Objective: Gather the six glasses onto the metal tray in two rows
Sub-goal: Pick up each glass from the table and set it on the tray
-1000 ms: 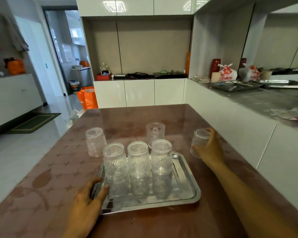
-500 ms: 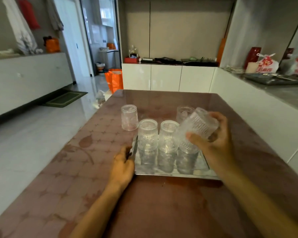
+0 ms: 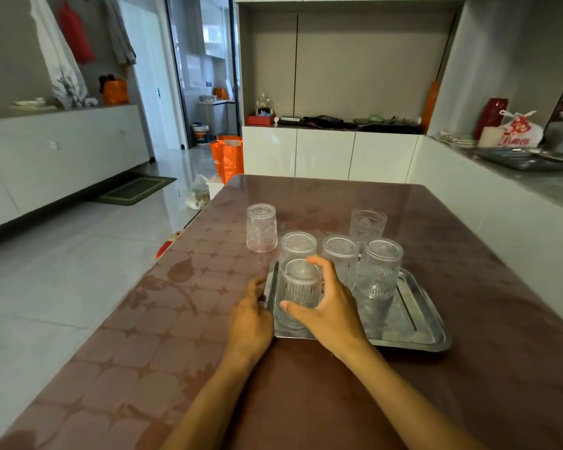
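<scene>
The brown worktop point(image 3: 468, 254) fills the lower frame. At centre right the metal tray point(image 3: 433, 332) carries a back row of three upturned glasses point(image 3: 379, 267). A fourth glass point(image 3: 299, 287), lifted and tilted half a second ago, has been set at the tray's near-left corner and is wrapped by the right hand point(image 3: 332, 306), fingers curled around it. The left hand point(image 3: 251, 319) is clasped on the tray's left rim. The second row is judged begun; two glasses point(image 3: 261, 227) are left on the worktop beyond the tray.
</scene>
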{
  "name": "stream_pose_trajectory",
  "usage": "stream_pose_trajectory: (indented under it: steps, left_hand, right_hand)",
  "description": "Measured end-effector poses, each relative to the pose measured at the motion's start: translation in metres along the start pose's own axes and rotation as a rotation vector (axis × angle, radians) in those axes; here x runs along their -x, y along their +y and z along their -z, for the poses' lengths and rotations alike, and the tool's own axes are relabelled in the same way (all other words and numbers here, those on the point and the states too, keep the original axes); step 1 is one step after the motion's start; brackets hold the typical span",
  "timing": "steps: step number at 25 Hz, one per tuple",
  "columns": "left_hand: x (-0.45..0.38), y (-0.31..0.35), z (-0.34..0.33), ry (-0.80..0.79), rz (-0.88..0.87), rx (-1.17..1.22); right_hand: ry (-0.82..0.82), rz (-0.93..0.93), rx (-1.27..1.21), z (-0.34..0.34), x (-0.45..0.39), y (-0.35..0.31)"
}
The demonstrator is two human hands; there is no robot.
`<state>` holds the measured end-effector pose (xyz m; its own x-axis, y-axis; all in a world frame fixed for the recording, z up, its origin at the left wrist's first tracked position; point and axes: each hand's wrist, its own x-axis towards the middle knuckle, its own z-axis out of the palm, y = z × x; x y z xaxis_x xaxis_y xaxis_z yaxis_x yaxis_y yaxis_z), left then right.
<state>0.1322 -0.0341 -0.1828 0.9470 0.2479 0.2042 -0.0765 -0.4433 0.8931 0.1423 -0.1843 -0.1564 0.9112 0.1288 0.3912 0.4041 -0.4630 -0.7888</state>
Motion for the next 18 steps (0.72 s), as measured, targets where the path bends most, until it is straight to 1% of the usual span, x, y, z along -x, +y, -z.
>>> stream_pose_trajectory:
  steps: [3, 5, 6, 8, 10, 12, 13, 15, 18]
  left_hand:
    - [-0.004, -0.002, -0.002, 0.017, -0.017, -0.019]
    - [-0.003, 0.000, -0.003, 0.011, -0.020, -0.014]
    - [-0.002, 0.001, -0.003, 0.001, -0.005, 0.013]
    - [0.000, 0.004, 0.001, -0.025, 0.065, 0.143]
    - [-0.011, 0.006, 0.014, 0.020, 0.121, 0.237]
    - [-0.042, 0.010, 0.026, 0.093, 0.108, 0.157]
    - [-0.062, 0.014, 0.031, 0.123, 0.097, 0.094]
    - [-0.105, 0.026, 0.035, 0.170, 0.105, -0.009]
    - [-0.160, 0.035, 0.032, 0.168, 0.116, -0.157]
  right_hand:
    - [-0.019, 0.034, 0.057, -0.004, 0.000, 0.001]
    - [-0.060, 0.046, 0.068, -0.003, 0.001, -0.001]
    - [-0.099, 0.040, 0.060, 0.001, 0.003, 0.000]
    - [-0.142, 0.033, 0.044, 0.014, 0.016, 0.002]
    - [-0.058, 0.145, 0.148, 0.030, 0.036, 0.008]
    - [0.036, 0.286, 0.308, 0.043, 0.048, 0.019]
    - [0.063, 0.292, 0.336, 0.046, 0.050, 0.023]
    - [0.105, 0.246, 0.318, 0.045, 0.051, 0.026]
    - [0.109, 0.286, 0.341, 0.041, 0.049, 0.028]
